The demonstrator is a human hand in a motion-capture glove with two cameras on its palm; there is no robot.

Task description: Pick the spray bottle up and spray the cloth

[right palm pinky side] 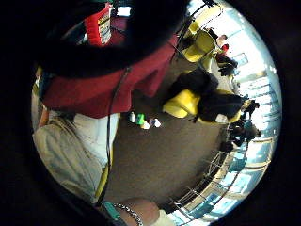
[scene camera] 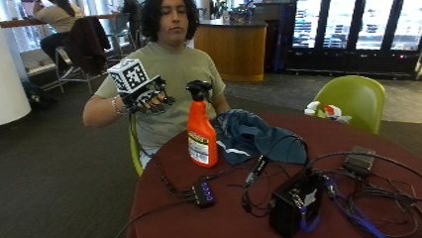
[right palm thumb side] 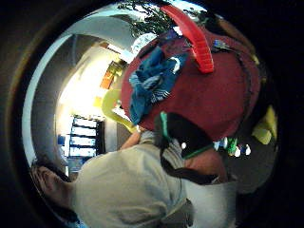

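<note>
Outside view – right hand (scene camera: 148, 99) raised, fingers relaxed, beside upright spray bottle (scene camera: 201, 130) | thumb-side view – cloth (right palm thumb side: 153, 83) bunched

Spray bottle (scene camera: 201, 130): orange plastic body with a printed label on its lower front and a black trigger head. It stands upright on the dark red round table, near the edge closest to the seated person, and nothing grips it. Cloth (scene camera: 254, 138): blue fabric with lighter trim, lying in a crumpled heap on the same tabletop, just beside the bottle on the side toward the green chair. Whether the two touch cannot be told. The thumb side palm view also shows the cloth (right palm thumb side: 153, 81) bunched on the red surface.
</note>
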